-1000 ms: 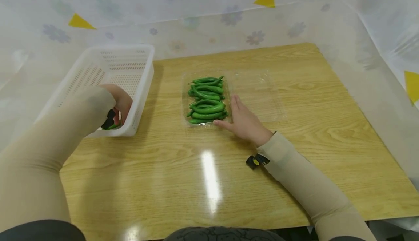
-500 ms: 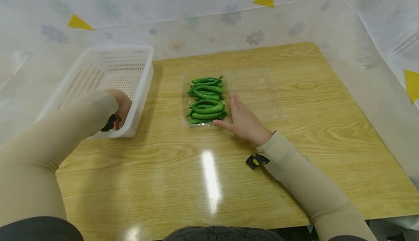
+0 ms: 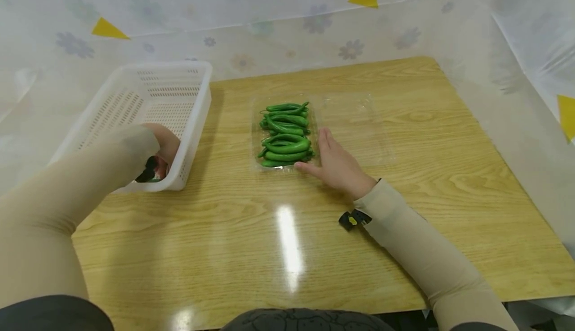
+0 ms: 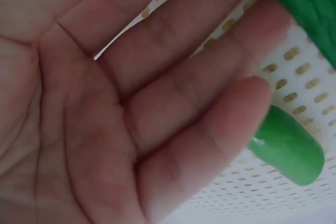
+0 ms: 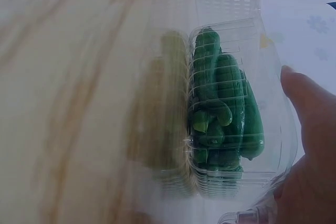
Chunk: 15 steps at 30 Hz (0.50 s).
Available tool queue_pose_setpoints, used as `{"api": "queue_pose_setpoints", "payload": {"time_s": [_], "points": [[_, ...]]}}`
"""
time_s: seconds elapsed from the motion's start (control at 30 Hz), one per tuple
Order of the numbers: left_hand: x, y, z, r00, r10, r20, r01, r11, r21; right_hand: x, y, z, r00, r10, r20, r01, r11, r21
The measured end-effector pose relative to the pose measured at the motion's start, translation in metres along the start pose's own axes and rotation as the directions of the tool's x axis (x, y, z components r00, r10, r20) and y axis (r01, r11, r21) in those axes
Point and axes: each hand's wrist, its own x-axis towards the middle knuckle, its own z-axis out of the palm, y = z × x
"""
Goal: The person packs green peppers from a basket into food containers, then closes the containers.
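Observation:
In the head view my left hand [image 3: 165, 141] reaches down into the white plastic basket [image 3: 204, 89], its fingers mostly hidden by the wrist. The left wrist view shows that hand's fingers almost straight, near the basket's perforated floor. A green chili pepper [image 4: 289, 148] lies at one fingertip, and another green pepper [image 4: 310, 9] lies by the other fingertips; the thumb is out of sight. My right hand [image 3: 339, 166], thumb spread from its straight fingers, rests against the right side of the clear plastic clamshell box [image 5: 281, 129]. Several green chili peppers [image 3: 287, 146] lie side by side in this box.
The clamshell's clear lid [image 3: 355, 131] lies folded out flat to the right, on the wood-grain table [image 3: 251, 251]. The basket stands at the table's left. A pale flowered sheet [image 3: 269, 36] with yellow triangles hangs behind the table.
Inside the basket my left hand has shifted slightly downward, and the green pepper seen by its fingers earlier is now mostly hidden. My right hand stays at the box.

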Motion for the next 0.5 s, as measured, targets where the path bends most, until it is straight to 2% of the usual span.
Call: {"api": "queue_pose_setpoints", "payload": {"time_s": [0.13, 0.23, 0.5], "points": [[0.003, -0.009, -0.005, 0.995, 0.095, 0.007, -0.095, 0.994, -0.062, -0.001, 0.0, -0.001, 1.0, -0.007, 0.005, 0.007, 1.0, -0.003], [0.003, -0.017, -0.01, 0.989, 0.145, 0.004, -0.144, 0.984, -0.101, -0.001, -0.001, -0.001, 1.0, -0.01, 0.009, 0.01, 1.0, -0.001], [-0.005, -0.031, -0.02, 0.97, 0.238, -0.057, -0.242, 0.966, -0.088, 0.002, 0.002, 0.001, 1.0, -0.013, -0.007, 0.013, 1.0, 0.001]]}}
